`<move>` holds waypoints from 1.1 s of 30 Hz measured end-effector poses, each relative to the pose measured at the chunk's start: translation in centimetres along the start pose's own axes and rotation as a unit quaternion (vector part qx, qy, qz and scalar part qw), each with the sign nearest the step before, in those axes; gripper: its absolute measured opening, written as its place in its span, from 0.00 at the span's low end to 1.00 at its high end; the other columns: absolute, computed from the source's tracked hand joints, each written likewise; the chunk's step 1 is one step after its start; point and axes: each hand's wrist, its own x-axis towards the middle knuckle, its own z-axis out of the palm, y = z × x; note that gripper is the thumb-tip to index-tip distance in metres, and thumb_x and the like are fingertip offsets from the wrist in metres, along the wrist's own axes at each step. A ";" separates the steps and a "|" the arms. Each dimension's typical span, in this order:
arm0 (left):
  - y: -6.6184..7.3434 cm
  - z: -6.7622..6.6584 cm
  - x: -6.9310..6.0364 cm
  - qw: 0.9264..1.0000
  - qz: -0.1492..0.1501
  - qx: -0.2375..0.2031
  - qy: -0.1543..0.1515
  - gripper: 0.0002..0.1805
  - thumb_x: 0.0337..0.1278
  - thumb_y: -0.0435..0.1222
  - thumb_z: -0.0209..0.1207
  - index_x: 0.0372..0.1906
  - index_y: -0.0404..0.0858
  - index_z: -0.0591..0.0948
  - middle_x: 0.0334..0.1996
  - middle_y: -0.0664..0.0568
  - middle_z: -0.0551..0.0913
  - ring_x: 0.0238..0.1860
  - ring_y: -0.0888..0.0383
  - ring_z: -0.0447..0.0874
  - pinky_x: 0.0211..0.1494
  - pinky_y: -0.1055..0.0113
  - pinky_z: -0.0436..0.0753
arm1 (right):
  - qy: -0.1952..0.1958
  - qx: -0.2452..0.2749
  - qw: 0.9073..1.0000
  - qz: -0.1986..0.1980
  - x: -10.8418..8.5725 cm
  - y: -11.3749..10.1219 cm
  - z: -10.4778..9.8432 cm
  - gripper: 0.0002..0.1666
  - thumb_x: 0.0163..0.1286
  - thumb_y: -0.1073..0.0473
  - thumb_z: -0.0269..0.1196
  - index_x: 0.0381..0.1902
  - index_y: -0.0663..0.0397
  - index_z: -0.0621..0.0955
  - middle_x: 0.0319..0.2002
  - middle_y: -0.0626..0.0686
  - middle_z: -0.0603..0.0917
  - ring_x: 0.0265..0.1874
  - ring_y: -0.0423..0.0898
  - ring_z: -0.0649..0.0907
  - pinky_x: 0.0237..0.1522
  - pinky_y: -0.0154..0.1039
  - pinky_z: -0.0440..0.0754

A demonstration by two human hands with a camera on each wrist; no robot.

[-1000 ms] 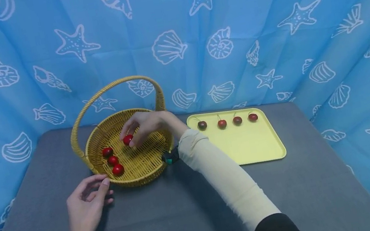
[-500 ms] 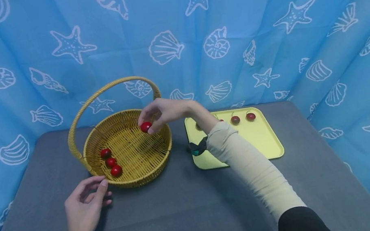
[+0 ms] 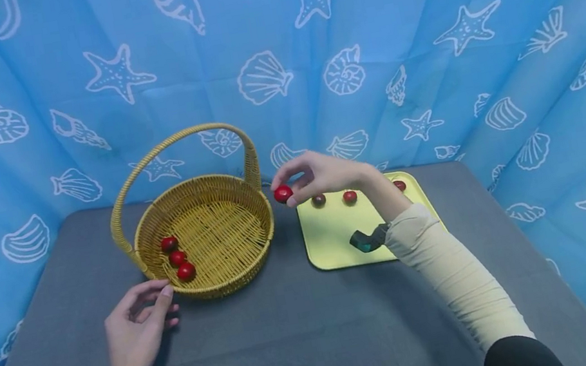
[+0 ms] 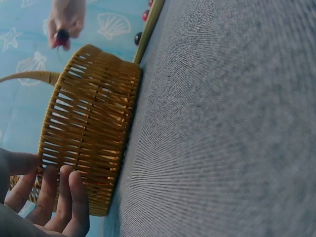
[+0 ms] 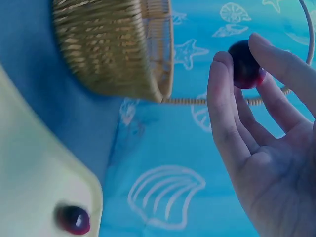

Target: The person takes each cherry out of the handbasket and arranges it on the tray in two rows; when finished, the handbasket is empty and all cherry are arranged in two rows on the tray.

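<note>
Blue curtain (image 3: 274, 9), printed with white shells and starfish, behind a worktop (image 3: 275, 349) covered in grey cloth. On the worktop: one yellow woven basket (image 3: 225, 231) with one arched handle (image 3: 201, 129) and, apart from it to the right, one pale yellow tray (image 3: 333, 244). Seven red cherries are visible: three basket cherries (image 3: 177, 257), in a row near the left wall inside; three tray cherries (image 3: 350, 198) along the far edge, where the right arm (image 3: 389, 195) hides part of the tray; and one held cherry (image 3: 283, 194). Right hand (image 3: 321, 175): raised, wrist bent, thumb and fingertips pinching the held cherry in the air between basket and tray; pale sleeve (image 3: 456, 275) on the forearm, small black device (image 3: 369, 239) at the wrist. Left hand (image 3: 138, 325): low at the basket's near left side, thumb and forefinger pinching the rim, remaining fingers bent beside the outer wall.
</note>
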 end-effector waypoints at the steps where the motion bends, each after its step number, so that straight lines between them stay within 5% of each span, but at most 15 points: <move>1: 0.0 0.0 0.0 1.000 0.000 0.001 0.000 0.15 0.76 0.39 0.68 0.60 0.39 0.85 0.43 0.59 0.90 0.35 0.64 0.93 0.35 0.67 0.96 | 0.007 -0.002 1.000 0.012 -0.6 0.4 -0.1 0.23 0.73 0.60 0.74 0.63 0.51 0.84 0.46 0.53 0.89 0.35 0.43 0.87 0.28 0.36 0.85; 3: 0.1 0.0 0.0 1.000 -0.001 0.000 0.001 0.15 0.75 0.39 0.68 0.60 0.40 0.85 0.44 0.58 0.90 0.35 0.64 0.93 0.35 0.67 0.96 | 0.019 -0.003 0.999 0.041 -1.7 1.0 -0.1 0.23 0.73 0.56 0.74 0.63 0.43 0.84 0.40 0.52 0.89 0.28 0.43 0.80 0.18 0.35 0.71; 6: 0.1 0.0 -0.1 1.000 -0.003 -0.002 -0.001 0.16 0.76 0.40 0.68 0.60 0.39 0.85 0.44 0.57 0.90 0.35 0.64 0.92 0.35 0.67 0.96 | 0.034 -0.001 0.997 0.065 -3.1 2.1 0.0 0.23 0.73 0.54 0.74 0.64 0.40 0.84 0.42 0.52 0.91 0.31 0.41 0.83 0.18 0.33 0.60; 9: 0.1 0.0 -0.1 1.000 -0.003 0.000 -0.002 0.16 0.76 0.40 0.68 0.60 0.39 0.84 0.45 0.55 0.91 0.35 0.65 0.92 0.35 0.67 0.96 | 0.042 0.007 0.998 0.055 -3.9 3.2 0.4 0.23 0.74 0.59 0.73 0.65 0.49 0.84 0.55 0.54 0.90 0.43 0.43 0.91 0.26 0.30 0.78; 13: 0.0 -0.1 0.0 1.000 -0.004 0.003 -0.002 0.16 0.76 0.40 0.68 0.61 0.40 0.84 0.45 0.57 0.90 0.35 0.66 0.91 0.36 0.67 0.96 | 0.061 0.005 0.997 0.038 -4.7 4.7 0.9 0.23 0.73 0.64 0.74 0.64 0.56 0.85 0.61 0.57 0.87 0.53 0.55 0.93 0.57 0.36 0.93; 19: 0.1 0.0 -0.1 1.000 -0.005 0.004 -0.003 0.16 0.76 0.40 0.67 0.61 0.40 0.84 0.44 0.61 0.89 0.35 0.66 0.92 0.37 0.68 0.97 | 0.076 0.016 0.996 0.053 -5.6 6.9 1.8 0.23 0.73 0.65 0.73 0.64 0.58 0.84 0.63 0.61 0.86 0.56 0.65 0.92 0.57 0.38 0.93; 33: 0.0 -0.2 -0.3 1.000 0.015 -0.005 -0.008 0.16 0.77 0.40 0.66 0.61 0.38 0.84 0.43 0.61 0.88 0.37 0.62 0.93 0.38 0.68 0.97 | 0.090 -0.048 0.994 0.042 -5.8 10.9 3.8 0.18 0.70 0.68 0.74 0.57 0.62 0.87 0.55 0.62 0.91 0.54 0.59 0.92 0.56 0.36 0.93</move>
